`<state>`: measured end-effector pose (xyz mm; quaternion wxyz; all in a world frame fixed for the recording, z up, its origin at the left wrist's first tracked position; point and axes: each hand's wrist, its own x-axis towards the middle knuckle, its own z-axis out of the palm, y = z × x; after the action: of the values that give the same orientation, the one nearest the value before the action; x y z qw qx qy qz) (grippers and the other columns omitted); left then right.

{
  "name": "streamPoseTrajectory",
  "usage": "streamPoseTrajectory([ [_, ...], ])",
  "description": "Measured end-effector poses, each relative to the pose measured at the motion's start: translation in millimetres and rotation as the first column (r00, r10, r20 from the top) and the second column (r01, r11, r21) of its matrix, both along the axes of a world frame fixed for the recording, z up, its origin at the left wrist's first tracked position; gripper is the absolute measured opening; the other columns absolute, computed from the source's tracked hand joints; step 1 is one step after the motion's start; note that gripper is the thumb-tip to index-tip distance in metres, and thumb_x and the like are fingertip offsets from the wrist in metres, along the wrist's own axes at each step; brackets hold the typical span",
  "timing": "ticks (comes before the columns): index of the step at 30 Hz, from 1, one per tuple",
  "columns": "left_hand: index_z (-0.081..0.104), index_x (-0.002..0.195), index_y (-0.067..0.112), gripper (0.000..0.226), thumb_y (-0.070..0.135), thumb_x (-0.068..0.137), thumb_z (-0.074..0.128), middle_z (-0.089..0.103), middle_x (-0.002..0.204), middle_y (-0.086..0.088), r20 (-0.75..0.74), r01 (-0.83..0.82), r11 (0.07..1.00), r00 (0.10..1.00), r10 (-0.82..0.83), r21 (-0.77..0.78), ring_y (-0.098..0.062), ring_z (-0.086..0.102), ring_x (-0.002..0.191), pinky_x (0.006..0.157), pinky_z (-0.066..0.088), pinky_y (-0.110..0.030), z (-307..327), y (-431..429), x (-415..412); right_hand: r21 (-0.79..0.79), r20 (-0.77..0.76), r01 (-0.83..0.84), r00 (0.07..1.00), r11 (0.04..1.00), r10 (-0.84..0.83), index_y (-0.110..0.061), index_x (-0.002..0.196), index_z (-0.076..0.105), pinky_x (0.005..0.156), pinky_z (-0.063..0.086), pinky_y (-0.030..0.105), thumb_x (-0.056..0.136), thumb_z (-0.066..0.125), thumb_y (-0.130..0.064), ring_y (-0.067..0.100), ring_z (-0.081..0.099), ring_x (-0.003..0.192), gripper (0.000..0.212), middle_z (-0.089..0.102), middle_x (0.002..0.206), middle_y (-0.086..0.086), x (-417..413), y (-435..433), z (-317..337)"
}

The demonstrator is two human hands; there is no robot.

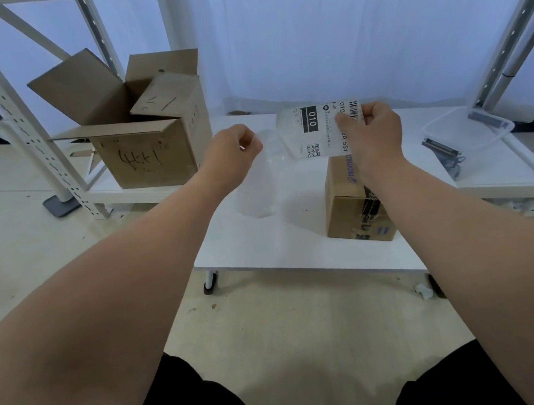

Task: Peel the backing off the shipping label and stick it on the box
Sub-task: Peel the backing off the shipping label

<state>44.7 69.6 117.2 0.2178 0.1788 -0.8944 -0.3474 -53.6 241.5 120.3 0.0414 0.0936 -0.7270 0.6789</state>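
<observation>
My right hand (371, 133) pinches the right end of a white shipping label (312, 129) printed with "010", a barcode and QR codes, and holds it in the air above the small cardboard box (345, 204) on the low white table (265, 247). My left hand (232, 153) is closed on a translucent backing sheet (262, 182) that hangs down from it, blurred, to the left of the label. The box is taped shut and partly hidden by my right forearm.
A larger open cardboard box (146, 144) with handwriting stands on the bottom shelf of a white metal rack (1, 103) at the left. A clear plastic tray (469, 127) and dark clips (445, 154) lie on the shelf at the right. My knees show below.
</observation>
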Motion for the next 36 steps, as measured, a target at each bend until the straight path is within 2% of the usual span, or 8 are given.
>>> streamPoseTrajectory([
  [3,0.055,0.084,0.009,0.014,0.02,0.093,0.056,0.051,0.072,0.005,0.027,-0.008,0.999,1.0,0.009,-0.037,-0.007,0.043,0.059,0.054,0.034,-0.018,-1.1,-2.9,0.5,-0.024,0.003,-0.052,0.999,0.998,0.053,-0.014,0.089,0.055,0.072,0.056,0.025,0.083,0.067,-0.011,0.016,0.066,0.082,0.013,0.067,0.091,0.002,-0.2,2.9,1.8],
  [7,0.054,0.084,0.009,0.014,0.02,0.092,0.055,0.056,0.083,-0.004,0.054,-0.051,0.996,0.997,0.055,-0.079,-0.018,0.048,0.066,0.062,0.041,-0.026,-1.0,-1.6,-2.4,-0.065,0.004,-0.073,0.997,0.995,0.073,-0.018,0.084,0.054,0.071,0.056,0.022,0.084,0.066,-0.009,0.016,0.066,0.083,0.015,0.067,0.093,0.003,1.7,3.0,5.9],
  [15,0.046,0.072,0.012,0.022,0.019,0.093,0.051,0.045,0.065,0.003,0.111,-0.098,0.989,0.988,0.111,-0.11,-0.021,0.046,0.069,0.064,0.041,-0.031,-5.6,-0.5,-3.8,-0.076,-0.045,-0.108,0.994,0.991,0.104,-0.018,0.08,0.053,0.076,0.057,0.028,0.085,0.065,-0.008,0.016,0.066,0.082,0.016,0.067,0.092,0.004,4.5,2.4,16.5],
  [24,0.048,0.078,0.008,0.017,0.018,0.093,0.047,0.047,0.067,0.0,0.056,-0.12,0.983,0.99,0.129,-0.142,-0.022,0.046,0.067,0.063,0.043,-0.034,-4.5,6.5,-6.5,-0.118,0.059,0.046,0.998,0.992,-0.039,-0.014,0.089,0.053,0.08,0.058,0.036,0.086,0.063,-0.01,0.019,0.067,0.087,0.011,0.065,0.096,0.004,-3.1,6.6,11.1],
  [27,0.048,0.078,0.008,0.019,0.018,0.093,0.046,0.049,0.068,-0.003,0.067,-0.129,0.975,0.987,0.143,-0.182,-0.023,0.047,0.067,0.061,0.04,-0.033,-8.8,5.5,-6.5,-0.105,0.08,0.042,0.996,0.994,-0.034,-0.021,0.081,0.053,0.081,0.058,0.043,0.086,0.063,-0.013,0.022,0.069,0.09,0.013,0.067,0.095,0.003,-3.9,9.9,10.0],
  [31,0.052,0.082,0.005,0.02,0.019,0.094,0.043,0.055,0.074,-0.008,0.082,-0.18,0.96,0.976,0.201,-0.217,-0.027,0.052,0.071,0.063,0.042,-0.035,-13.7,-6.3,-2.7,-0.159,0.085,0.042,0.996,0.986,-0.029,-0.015,0.091,0.053,0.063,0.059,0.032,0.089,0.057,-0.007,0.021,0.067,0.076,0.01,0.062,0.09,0.003,-7.9,19.6,15.1],
  [33,0.051,0.081,0.007,0.018,0.017,0.094,0.045,0.053,0.072,-0.007,0.108,-0.194,0.958,0.969,0.221,-0.212,-0.027,0.05,0.07,0.059,0.038,-0.03,-17.6,-16.6,2.0,-0.114,0.074,-0.014,0.997,0.993,0.022,-0.013,0.1,0.052,0.061,0.058,0.032,0.089,0.057,-0.005,0.017,0.064,0.067,0.014,0.062,0.093,0.005,-10.2,26.5,13.5],
  [36,0.048,0.073,0.01,0.022,0.018,0.094,0.05,0.046,0.064,-0.002,0.148,-0.187,0.981,0.97,0.194,-0.057,-0.022,0.045,0.063,0.05,0.033,-0.026,-24.6,-27.8,4.2,0.054,0.051,-0.087,0.995,0.995,0.084,-0.016,0.103,0.052,0.059,0.059,0.03,0.089,0.063,-0.017,0.017,0.066,0.077,0.018,0.061,0.097,0.002,-13.3,33.9,6.3],
])
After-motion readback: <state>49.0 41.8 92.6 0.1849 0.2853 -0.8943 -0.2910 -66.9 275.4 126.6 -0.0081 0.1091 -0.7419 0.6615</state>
